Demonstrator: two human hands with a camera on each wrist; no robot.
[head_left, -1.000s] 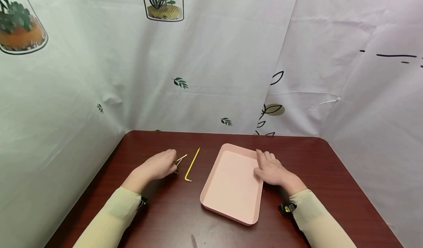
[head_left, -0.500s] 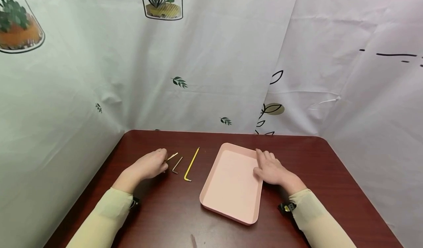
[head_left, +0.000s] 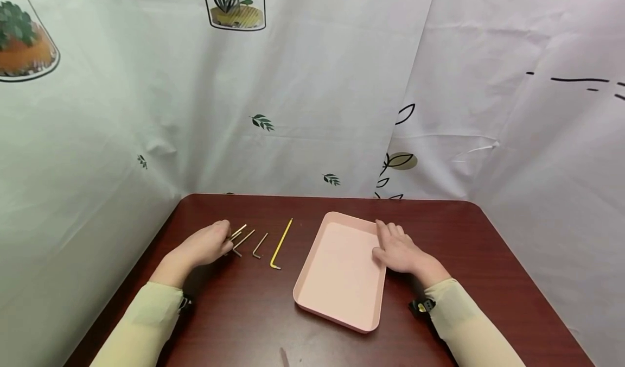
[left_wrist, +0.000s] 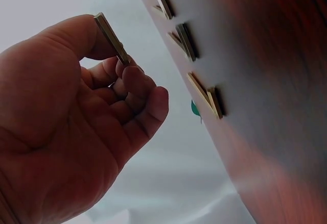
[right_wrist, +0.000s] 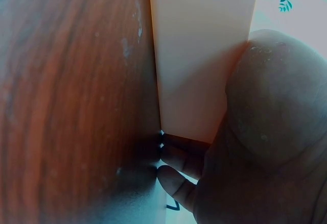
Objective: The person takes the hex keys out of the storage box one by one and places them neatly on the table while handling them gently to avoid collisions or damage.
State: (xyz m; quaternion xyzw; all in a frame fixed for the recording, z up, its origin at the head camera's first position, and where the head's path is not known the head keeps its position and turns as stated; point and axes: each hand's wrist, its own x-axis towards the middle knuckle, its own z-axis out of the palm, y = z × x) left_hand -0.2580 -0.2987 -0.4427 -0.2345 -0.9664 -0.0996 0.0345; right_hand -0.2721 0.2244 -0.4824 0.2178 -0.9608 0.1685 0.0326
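Note:
My left hand (head_left: 205, 244) is over the left part of the table, pinching a brass-coloured hex key (left_wrist: 111, 38) between thumb and fingers. In the head view a second slim rod overlaps it at the fingertips. Beside this hand, to its right, lie a brass-coloured hex key (head_left: 244, 239), a darker short hex key (head_left: 260, 246) and a longer yellow hex key (head_left: 280, 245), spaced in a row. On the right, my right hand (head_left: 397, 250) holds the side wall of a pink tray (head_left: 337, 280), thumb over the rim and fingers along the outside.
The dark red-brown table (head_left: 234, 323) meets a white patterned cloth (head_left: 312, 112) at its back edge. More cloth hangs to the left and right. A small brown mark (head_left: 284, 357) shows near the front.
My left hand has moved leftward in steps. The darker short key, then a brass-coloured one, now lie apart from it on the table. The right hand and tray have stayed put.

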